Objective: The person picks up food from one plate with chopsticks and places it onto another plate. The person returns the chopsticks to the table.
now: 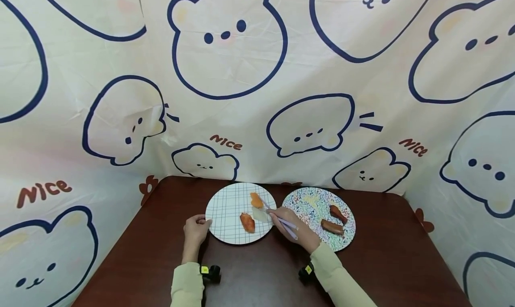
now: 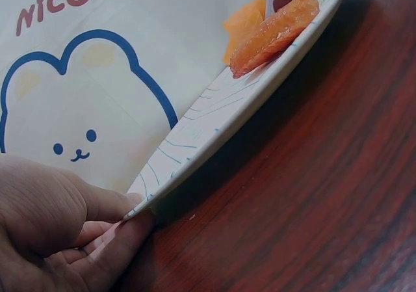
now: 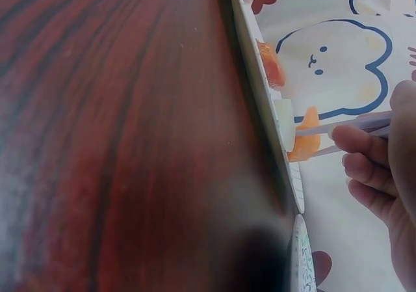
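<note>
My left hand (image 1: 196, 230) pinches the left rim of a white plate with a grid of thin lines (image 1: 225, 204); in the left wrist view the thumb lies on top and fingers are beneath. A pair of pale purple chopsticks (image 1: 287, 223) is held in my right hand (image 1: 293, 224). Their tips reach an orange, wavy-edged piece (image 1: 256, 200) on the plate; whether they grip it I cannot tell. Nearer me lies a glazed reddish piece resembling a chicken wing (image 1: 247, 223). Beside the right hand is a pale, translucent flat piece (image 1: 259, 215).
A speckled multicoloured plate (image 1: 299, 202) stands close on the right, partly behind the right wrist. It bears a brown drumstick-like piece (image 1: 338, 214) and a brown oblong piece (image 1: 332, 227). Behind the dark wooden table (image 1: 249, 275) hangs a bear-print cloth (image 1: 249, 119).
</note>
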Motion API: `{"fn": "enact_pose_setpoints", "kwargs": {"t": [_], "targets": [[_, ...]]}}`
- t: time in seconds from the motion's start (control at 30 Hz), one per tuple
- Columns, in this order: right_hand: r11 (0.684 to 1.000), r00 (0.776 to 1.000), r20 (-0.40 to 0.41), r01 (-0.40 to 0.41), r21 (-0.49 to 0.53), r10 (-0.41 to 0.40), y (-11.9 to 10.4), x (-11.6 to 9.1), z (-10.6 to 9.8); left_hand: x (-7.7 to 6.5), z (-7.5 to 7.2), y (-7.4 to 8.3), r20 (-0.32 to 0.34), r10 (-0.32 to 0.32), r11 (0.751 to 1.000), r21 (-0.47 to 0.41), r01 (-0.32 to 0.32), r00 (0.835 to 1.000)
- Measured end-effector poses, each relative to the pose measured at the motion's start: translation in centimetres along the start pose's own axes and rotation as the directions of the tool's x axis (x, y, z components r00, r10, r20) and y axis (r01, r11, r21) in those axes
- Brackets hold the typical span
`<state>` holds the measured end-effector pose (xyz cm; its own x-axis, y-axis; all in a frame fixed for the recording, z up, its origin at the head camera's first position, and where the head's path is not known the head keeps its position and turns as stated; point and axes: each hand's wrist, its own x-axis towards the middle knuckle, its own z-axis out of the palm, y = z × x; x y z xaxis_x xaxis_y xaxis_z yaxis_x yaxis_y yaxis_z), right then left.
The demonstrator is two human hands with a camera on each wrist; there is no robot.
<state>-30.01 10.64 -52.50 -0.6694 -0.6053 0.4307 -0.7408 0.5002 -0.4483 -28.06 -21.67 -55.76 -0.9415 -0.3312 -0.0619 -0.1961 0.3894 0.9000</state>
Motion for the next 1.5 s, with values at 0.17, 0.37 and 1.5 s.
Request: {"fn": "enact_pose_setpoints", "kwargs": {"t": [0.17,0.37,1.5], "targets": [[0.999,0.999,0.008,-0.034,-0.001,0.034,-0.2,-0.5,-0.3,0.0,0.0,-0.1,0.007,-0.001,1.000,-0.005,0.001,1.000],[0.999,0.999,0.016,-0.037,0.024,0.037,-0.7,-1.1,-1.1,0.1,0.1,0.1,-0.001,-0.001,1.000,-0.008,0.001,1.000],[0.989,0.996,-0.066,-0.047,0.139,0.057,-1.3,-4.3,-3.4,0.0,0.3,0.1,-0.022,-0.006,1.000,0.005,0.006,1.000]]}}
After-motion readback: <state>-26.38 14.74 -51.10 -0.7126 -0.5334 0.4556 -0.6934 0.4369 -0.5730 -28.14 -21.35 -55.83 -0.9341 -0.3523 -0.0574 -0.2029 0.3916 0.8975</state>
